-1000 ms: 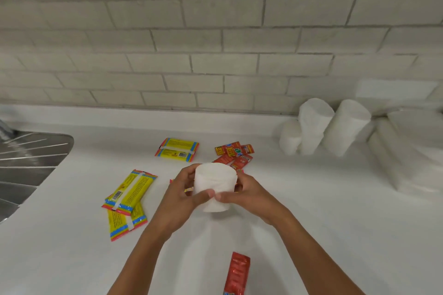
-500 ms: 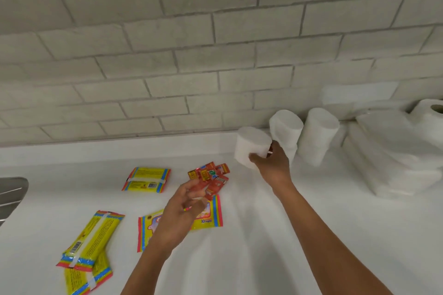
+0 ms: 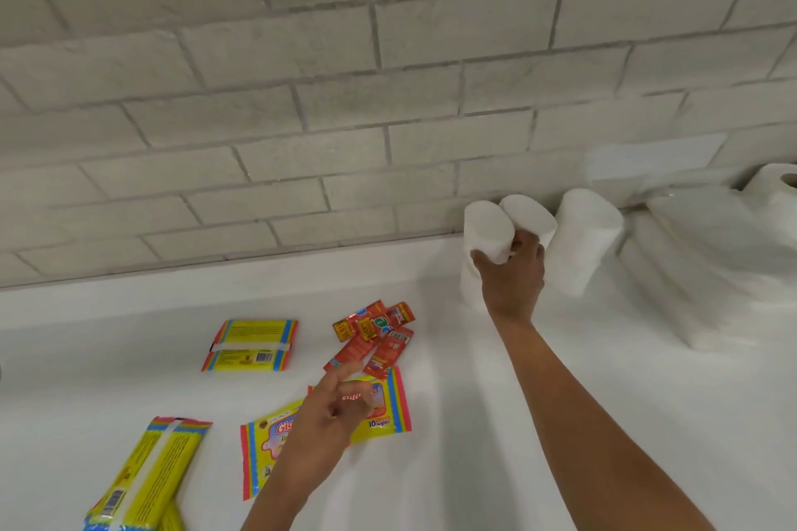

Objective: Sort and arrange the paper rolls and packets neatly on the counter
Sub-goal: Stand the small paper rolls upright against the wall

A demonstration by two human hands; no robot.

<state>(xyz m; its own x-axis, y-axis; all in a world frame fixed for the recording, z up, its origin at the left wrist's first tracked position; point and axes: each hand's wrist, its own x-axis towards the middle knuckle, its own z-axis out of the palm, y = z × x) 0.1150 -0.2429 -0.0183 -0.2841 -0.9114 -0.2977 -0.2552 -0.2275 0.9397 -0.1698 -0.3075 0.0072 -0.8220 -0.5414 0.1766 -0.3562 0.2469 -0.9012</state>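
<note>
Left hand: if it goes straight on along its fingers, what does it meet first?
Probably the red sachets: the left hand hovers over a wipes packet, fingers aimed up-right at that pile. How high the hand is above the counter is unclear.

We see soft matt paper rolls [image 3: 489,235], glossy plastic wipe packets [image 3: 250,344], shiny red sachets [image 3: 374,334], a smooth white tabletop [image 3: 474,423] and a rough matt brick wall [image 3: 345,99].

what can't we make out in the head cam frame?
- Head view: whether the paper roll in the right hand already sits on the roll below; the hand hides the contact.
- Wipes packet: label partly covered by the left hand.
- Yellow packets: cut off by the bottom edge.
- Red sachets: print too small to read.
</note>
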